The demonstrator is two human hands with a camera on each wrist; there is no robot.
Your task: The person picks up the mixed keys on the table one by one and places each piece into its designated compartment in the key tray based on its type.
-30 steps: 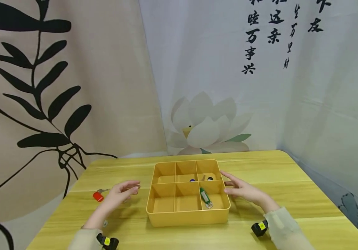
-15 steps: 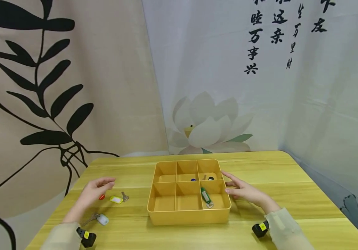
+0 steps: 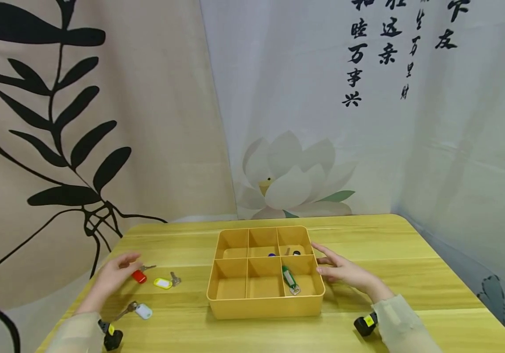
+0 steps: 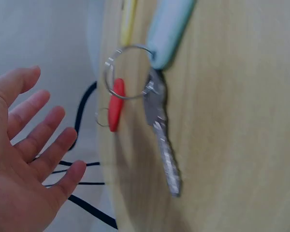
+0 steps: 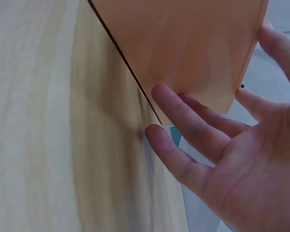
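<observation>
Red key tag point(image 3: 139, 277) lies on the table point(image 3: 190, 336) just beside the left hand point(image 3: 113, 275), its fingers spread, holding nothing — likely light, stiff and slick, best pinched across its edges — while the right hand point(image 3: 346, 271), fingers loose, touches the yellow box point(image 3: 265, 310).

The box point(image 3: 265, 310) is plain yellow, the table point(image 3: 411, 264) yellow wood grain — one key tag point(image 3: 139, 277) bright red.

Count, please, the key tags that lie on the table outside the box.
3: the red tag beside the left hand, the yellow tag to its right, the white tag below both in the head view. The left sleeve could hide others.
</observation>
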